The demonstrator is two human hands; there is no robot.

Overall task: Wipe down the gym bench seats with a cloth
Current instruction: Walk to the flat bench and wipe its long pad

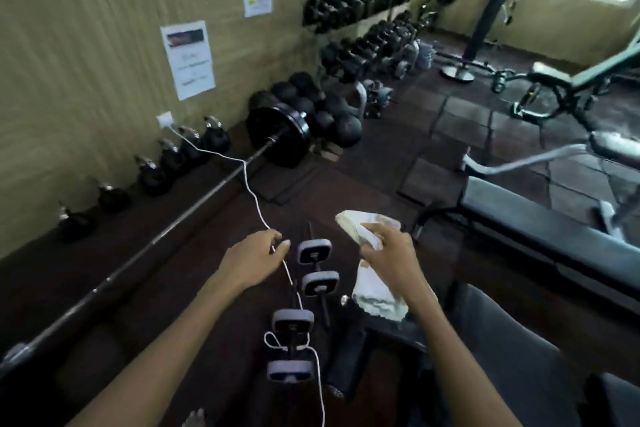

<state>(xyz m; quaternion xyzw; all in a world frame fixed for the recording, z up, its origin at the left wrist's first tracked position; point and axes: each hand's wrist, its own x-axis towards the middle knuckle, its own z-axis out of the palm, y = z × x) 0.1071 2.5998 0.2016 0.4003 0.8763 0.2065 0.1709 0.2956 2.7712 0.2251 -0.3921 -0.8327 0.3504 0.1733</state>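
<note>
Cloth (370, 229) sitting bunched in right hand (391, 253), fingers clamped on it, loose end hanging down near centre. Black padded bench (554, 236) lying to right, apart from cloth, unwiped side facing hand. Left hand (254, 258) pinching thin white cable (254, 198) between thumb and fingertips; cable running far-left to wall socket (164, 120). Small grey-ended dumbbells (317, 270) lying on dark floor between forearms. Long barbell (166, 229) stretching along left wall, kettlebells (152, 178) lining wall beyond it.

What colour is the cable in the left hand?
White; the cable shows best in the head view.
</note>
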